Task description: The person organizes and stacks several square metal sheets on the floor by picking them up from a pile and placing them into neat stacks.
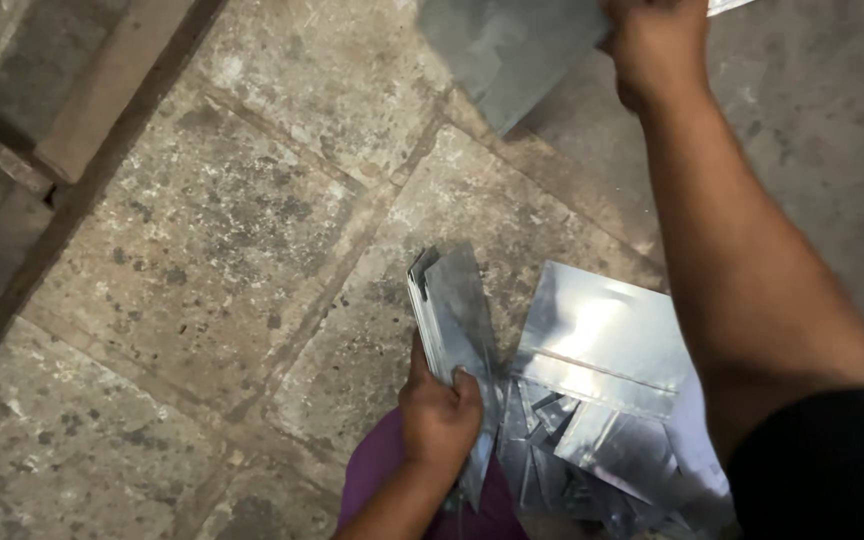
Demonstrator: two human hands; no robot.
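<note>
Gripped edge-on in closed left hand [439, 412] beside the heap of offcuts [592, 440]: thin stacked metal sheets [452, 310], probably stiff, slick, sharp-edged; right hand [657, 45] clenched on another sheet [507, 50], beyond the heap.

Left hand [439, 415] sits low, fingers curled closed; right hand [655, 45] reaches forward, arm extended, seemingly gripping too.

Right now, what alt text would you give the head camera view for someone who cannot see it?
A person's left hand grips a stack of thin metal sheets on edge, while the right hand holds another metal sheet farther out. More shiny sheets and offcuts lie piled beside the left hand on a worn stone floor.
</note>
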